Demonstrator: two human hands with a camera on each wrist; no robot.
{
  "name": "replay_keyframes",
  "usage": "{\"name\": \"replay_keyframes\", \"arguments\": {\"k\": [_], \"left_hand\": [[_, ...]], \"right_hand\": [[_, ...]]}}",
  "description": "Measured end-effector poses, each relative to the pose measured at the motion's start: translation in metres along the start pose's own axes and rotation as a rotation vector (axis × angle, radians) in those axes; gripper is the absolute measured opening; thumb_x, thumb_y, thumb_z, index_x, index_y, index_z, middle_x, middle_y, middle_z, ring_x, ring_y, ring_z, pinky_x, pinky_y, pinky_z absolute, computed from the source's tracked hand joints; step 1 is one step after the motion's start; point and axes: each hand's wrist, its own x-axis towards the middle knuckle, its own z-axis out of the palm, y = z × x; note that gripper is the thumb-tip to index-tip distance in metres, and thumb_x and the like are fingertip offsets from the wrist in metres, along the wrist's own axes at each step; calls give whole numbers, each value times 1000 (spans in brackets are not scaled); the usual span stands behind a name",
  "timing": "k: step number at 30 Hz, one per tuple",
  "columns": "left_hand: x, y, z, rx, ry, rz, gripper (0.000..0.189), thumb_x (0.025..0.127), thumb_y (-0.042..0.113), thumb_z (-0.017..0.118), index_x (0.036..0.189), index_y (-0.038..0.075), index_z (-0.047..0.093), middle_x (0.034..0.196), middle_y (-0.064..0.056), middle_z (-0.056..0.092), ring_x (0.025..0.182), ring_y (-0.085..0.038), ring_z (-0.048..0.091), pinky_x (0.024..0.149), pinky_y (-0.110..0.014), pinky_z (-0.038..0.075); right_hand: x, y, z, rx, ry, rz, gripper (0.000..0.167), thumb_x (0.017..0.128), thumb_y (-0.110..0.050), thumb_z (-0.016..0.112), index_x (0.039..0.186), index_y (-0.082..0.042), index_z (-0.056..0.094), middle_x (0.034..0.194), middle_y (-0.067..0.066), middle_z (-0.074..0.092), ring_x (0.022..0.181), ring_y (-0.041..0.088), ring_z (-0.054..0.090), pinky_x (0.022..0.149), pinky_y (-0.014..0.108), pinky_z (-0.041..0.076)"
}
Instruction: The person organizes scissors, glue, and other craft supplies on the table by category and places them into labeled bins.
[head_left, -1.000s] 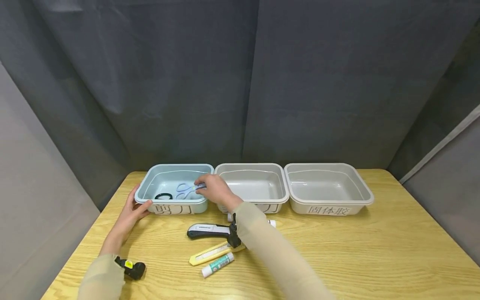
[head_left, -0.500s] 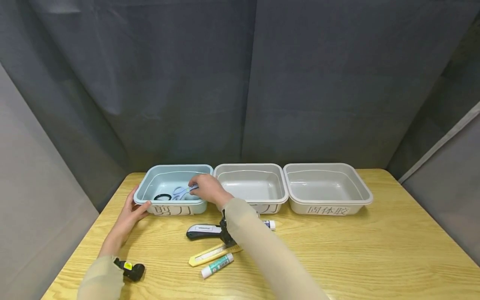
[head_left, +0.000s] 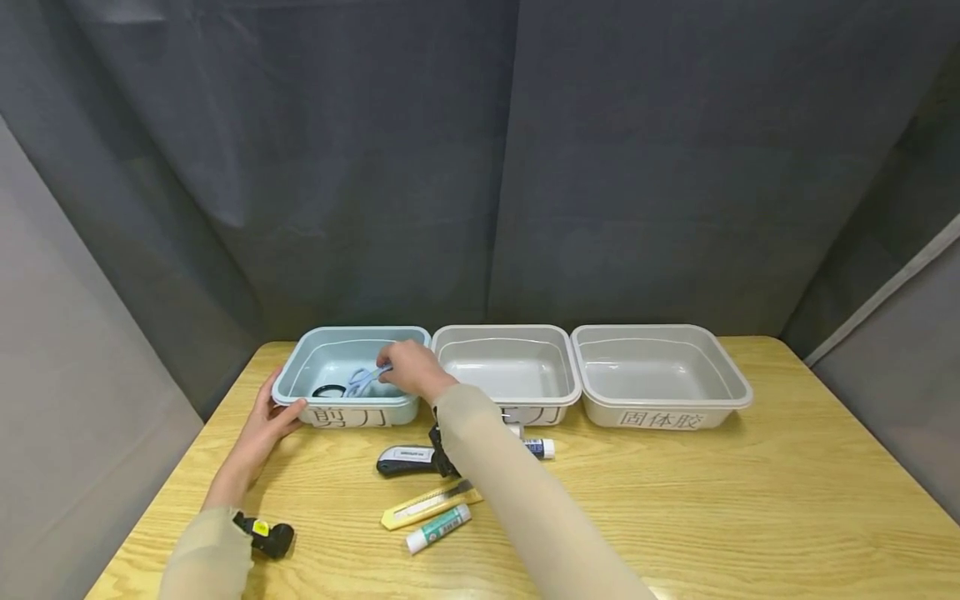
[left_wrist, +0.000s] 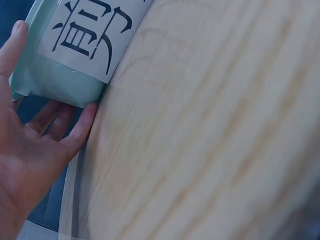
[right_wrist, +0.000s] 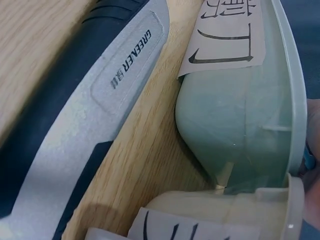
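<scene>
My left hand (head_left: 264,421) holds the left front corner of the light-blue bin (head_left: 367,331), thumb at its rim. In the left wrist view, the fingers (left_wrist: 80,127) lie along the bin's end, below the thumb. Inside that bin, my right hand (head_left: 415,369) pinches light-blue scissors (head_left: 362,382), loops pointing left; the fingers cover the blades. A black loop (head_left: 328,391) lies on the bin's floor to the left of the scissors. In the right wrist view, only a bit of the right hand (right_wrist: 313,130) shows behind the bin rim.
A grey middle bin (head_left: 498,332) and a grey right bin (head_left: 652,408) stand in line with the blue one. Under my right forearm lie a grey-black utility knife (head_left: 405,459), a yellow box cutter (head_left: 427,507), a green glue stick (head_left: 438,529) and a dark-blue glue stick (head_left: 536,448).
My right hand has moved slightly left with the scissors, whose loops have turned and drawn closer together, nearer the black loop. My left hand stays at the bin's corner.
</scene>
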Motion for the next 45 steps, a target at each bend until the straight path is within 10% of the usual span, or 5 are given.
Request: {"name": "replay_keyframes", "arguments": {"k": [45], "left_hand": [[-2,-3,-3,6,-3,10,78,92,33,52,147,28,-4,145,-21,16,101,2,41,81,-15,46]], "right_hand": [[-14,12,-15,78,61,-90,16,85,-18,62,100,-16,69,93,-3,68,87,9,61,76,23,47]]}}
